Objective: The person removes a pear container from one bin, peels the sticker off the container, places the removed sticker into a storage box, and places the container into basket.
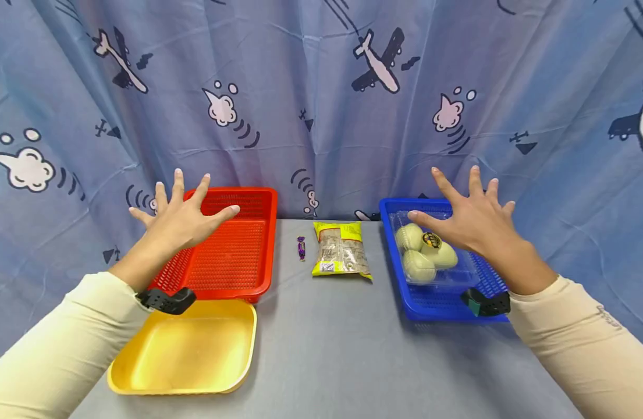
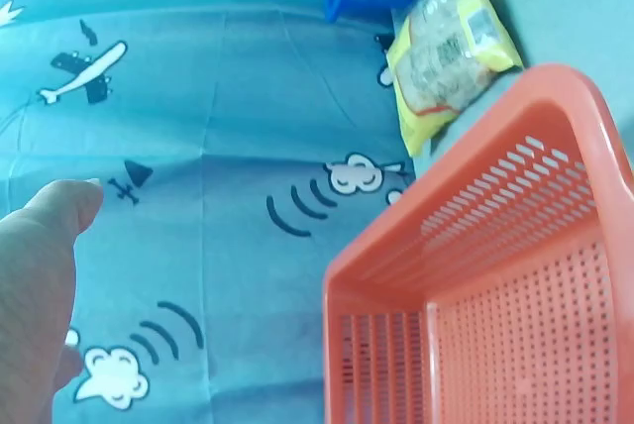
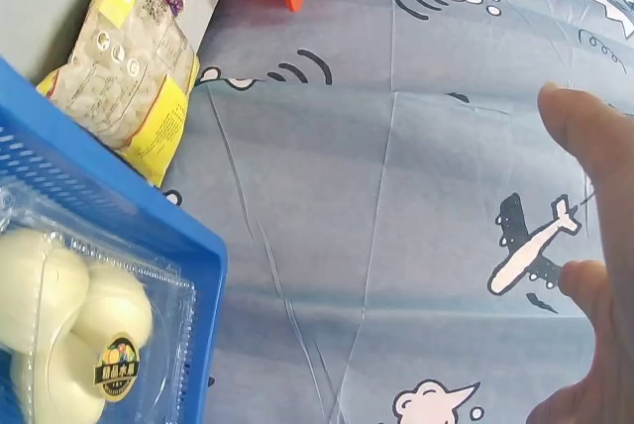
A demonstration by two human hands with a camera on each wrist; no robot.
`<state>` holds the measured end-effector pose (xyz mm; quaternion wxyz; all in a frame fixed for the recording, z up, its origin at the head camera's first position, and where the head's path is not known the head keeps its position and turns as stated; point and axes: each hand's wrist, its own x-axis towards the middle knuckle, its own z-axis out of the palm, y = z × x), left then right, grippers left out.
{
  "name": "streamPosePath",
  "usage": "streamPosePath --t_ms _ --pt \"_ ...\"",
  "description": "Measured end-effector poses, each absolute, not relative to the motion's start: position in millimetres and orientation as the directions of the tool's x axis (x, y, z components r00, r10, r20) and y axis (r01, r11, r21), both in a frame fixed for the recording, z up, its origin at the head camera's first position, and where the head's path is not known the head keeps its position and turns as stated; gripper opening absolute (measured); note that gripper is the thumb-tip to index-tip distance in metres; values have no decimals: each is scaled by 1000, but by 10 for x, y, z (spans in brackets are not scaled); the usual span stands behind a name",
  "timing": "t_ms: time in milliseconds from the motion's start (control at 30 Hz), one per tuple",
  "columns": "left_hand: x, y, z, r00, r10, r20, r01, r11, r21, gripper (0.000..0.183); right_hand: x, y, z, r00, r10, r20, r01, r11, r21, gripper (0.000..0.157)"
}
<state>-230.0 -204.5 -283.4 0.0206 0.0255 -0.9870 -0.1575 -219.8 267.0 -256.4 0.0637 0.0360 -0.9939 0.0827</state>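
Observation:
My left hand (image 1: 182, 221) is raised with fingers spread, overlapping the red basket (image 1: 232, 256) in the head view and holding nothing. My right hand (image 1: 475, 218), also spread and bare, hangs over the blue basket (image 1: 412, 308). Inside that basket lies a clear plastic box (image 1: 457, 276) with several pale, round fruits (image 1: 419, 266) and a dark label on it. Between the baskets a yellow-and-clear snack bag (image 1: 342, 249) lies on the table. Beside the bag is a small purple wrapped candy (image 1: 301, 248). In the left wrist view the thumb (image 2: 50, 236) points away from the basket.
A yellow tray (image 1: 190, 349) stands in front of the red basket, close against it, on the grey table (image 1: 326, 349). Behind everything hangs a blue curtain (image 1: 279, 87) printed with airplanes and clouds. Each wrist wears a black strap (image 1: 169, 301).

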Motion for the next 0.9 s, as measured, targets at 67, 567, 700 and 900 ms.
streamPosePath --t_ms 67,567,700,900 --pt "-2294 -2006 -2837 -998 -53 41 -37 948 317 104 -2196 2703 -2560 -989 -61 137 -83 984 -159 97" --pt "-2278 -1750 -2830 -997 -40 69 -15 944 330 105 -2209 2907 -2499 -987 -61 149 -85 982 -166 94" --pt "-2283 -1670 -2839 -996 -29 84 1 940 340 105 -2228 2963 -2502 -987 -59 149 -85 980 -178 92" --pt "-2297 -1561 -2836 -996 -11 86 20 938 345 105 -2247 3035 -2498 -985 -56 162 -84 981 -174 92"
